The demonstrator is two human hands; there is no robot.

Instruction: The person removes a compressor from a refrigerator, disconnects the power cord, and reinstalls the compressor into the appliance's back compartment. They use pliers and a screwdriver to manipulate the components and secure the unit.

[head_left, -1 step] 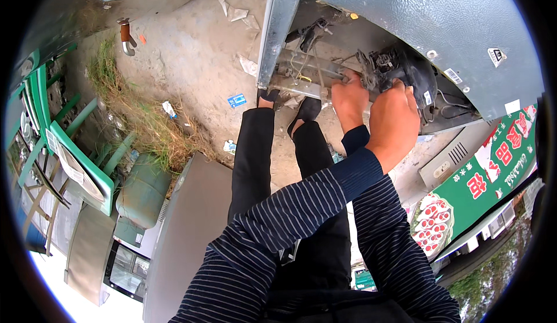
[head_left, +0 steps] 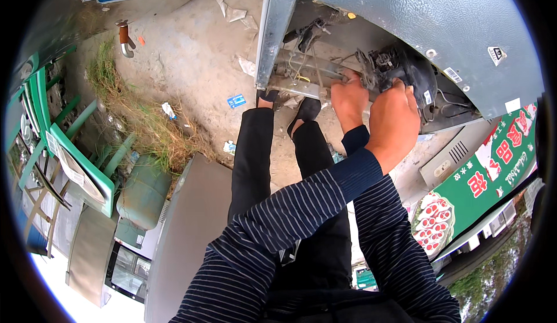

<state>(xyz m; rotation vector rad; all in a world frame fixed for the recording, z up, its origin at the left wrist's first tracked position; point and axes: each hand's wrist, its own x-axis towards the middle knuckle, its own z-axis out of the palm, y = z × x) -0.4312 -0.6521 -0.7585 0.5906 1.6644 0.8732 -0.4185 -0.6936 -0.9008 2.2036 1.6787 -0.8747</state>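
Rounded black compressor (head_left: 422, 78), seemingly dusty.

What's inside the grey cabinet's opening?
Visible: a black rounded unit, a metal bar and some loose wires. The left hand and right hand cover whatever lies directly beneath them; the grey panel hides the interior behind it.

Black rounded compressor (head_left: 420, 75), dusty, exposed dark fittings (head_left: 384, 62) at its left, inside an opened grey cabinet (head_left: 400, 7)

The left hand (head_left: 394, 123) hides its own fingertips beside the black compressor (head_left: 422, 76); the upper edge crops the grey metal cabinet (head_left: 394, 1).
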